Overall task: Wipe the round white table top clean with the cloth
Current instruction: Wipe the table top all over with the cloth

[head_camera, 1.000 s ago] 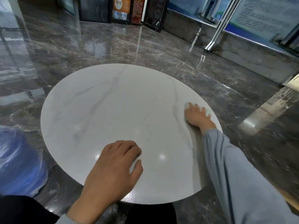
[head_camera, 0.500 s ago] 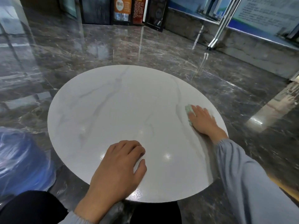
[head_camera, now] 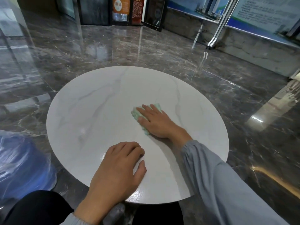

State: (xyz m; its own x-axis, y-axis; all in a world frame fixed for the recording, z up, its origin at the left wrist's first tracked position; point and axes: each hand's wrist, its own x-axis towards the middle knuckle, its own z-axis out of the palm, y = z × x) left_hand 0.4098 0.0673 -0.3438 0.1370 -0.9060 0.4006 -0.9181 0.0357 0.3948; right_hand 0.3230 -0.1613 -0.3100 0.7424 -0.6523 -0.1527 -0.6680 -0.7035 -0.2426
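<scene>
The round white table top (head_camera: 100,114) with faint grey veins fills the middle of the view. My right hand (head_camera: 156,122) lies flat on a pale green cloth (head_camera: 136,114) near the table's centre, pressing it to the surface; the cloth shows at the fingertips and along the thumb side. My left hand (head_camera: 116,172) rests palm down near the table's front edge, fingers curled a little, holding nothing.
Glossy dark marble floor (head_camera: 162,51) surrounds the table. A blue, plastic-wrapped object (head_camera: 17,163) stands at the lower left beside the table. Display stands (head_camera: 123,10) and a low stone wall (head_camera: 243,46) with posters line the back.
My right hand has slid the cloth from the table's right edge leftward to near the centre. My left hand stays planted at the front edge.
</scene>
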